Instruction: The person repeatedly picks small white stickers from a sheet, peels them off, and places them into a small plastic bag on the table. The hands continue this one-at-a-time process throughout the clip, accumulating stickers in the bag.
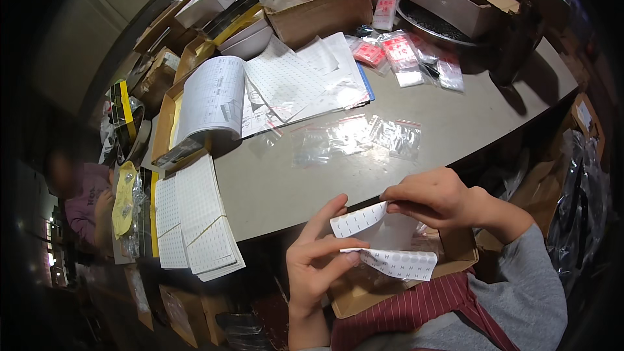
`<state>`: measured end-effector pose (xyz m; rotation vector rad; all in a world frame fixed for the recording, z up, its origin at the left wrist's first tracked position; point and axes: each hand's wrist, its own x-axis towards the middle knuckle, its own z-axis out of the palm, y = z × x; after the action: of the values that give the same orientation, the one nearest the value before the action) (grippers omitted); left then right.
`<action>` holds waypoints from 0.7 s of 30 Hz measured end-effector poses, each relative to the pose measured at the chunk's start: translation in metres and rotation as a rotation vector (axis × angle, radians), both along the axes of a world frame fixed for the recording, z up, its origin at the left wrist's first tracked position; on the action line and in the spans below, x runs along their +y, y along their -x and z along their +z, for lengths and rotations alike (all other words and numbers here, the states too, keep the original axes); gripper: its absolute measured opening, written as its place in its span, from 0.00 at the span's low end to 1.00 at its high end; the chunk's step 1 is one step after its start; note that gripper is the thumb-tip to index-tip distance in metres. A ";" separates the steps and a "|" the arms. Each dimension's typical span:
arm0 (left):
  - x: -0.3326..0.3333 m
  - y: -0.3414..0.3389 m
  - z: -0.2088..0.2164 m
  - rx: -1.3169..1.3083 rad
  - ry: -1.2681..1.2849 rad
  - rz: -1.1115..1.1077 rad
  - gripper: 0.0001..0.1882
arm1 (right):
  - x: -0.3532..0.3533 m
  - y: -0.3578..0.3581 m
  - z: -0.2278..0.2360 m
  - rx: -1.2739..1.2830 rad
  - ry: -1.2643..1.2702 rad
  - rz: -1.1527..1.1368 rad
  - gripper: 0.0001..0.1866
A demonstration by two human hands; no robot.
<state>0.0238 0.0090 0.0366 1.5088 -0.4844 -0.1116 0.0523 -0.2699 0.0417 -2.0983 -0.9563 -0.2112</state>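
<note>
My left hand [313, 263] pinches a white strip of small round stickers [402, 265] between thumb and finger, its index finger raised. The strip's printed end sticks out to the right over an open cardboard box [351, 299] at my lap. My right hand [432, 195] has its fingers closed on a second printed stretch of sticker strip [357, 220], just above. Whether both stretches are one bent piece I cannot tell. Clear plastic bags partly show inside the box, behind the strip. Nearest on the table lie several clear zip bags [351, 135].
Rubber-banded stacks of sticker sheets [207, 221] lie at the table's left. Behind them are an open notebook [211, 97] and loose sheets [286, 75]. Packs of red-printed bags [400, 52], a round tray [432, 23] and cardboard boxes [318, 16] line the back. A person [88, 201] is at far left.
</note>
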 end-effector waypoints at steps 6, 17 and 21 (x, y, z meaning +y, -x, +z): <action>-0.011 0.007 0.004 0.247 -0.074 0.170 0.11 | -0.002 0.001 0.001 0.035 -0.031 0.105 0.14; -0.023 0.007 0.004 -0.076 -0.285 0.321 0.08 | 0.003 -0.009 0.012 -0.135 0.168 0.046 0.15; -0.024 0.005 0.002 -0.036 -0.282 0.324 0.08 | 0.011 -0.006 0.009 -0.362 0.307 0.009 0.13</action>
<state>0.0191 -0.0146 0.0387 1.8492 -0.2536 0.1053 0.0585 -0.2590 0.0511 -2.3840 -1.2769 -0.4781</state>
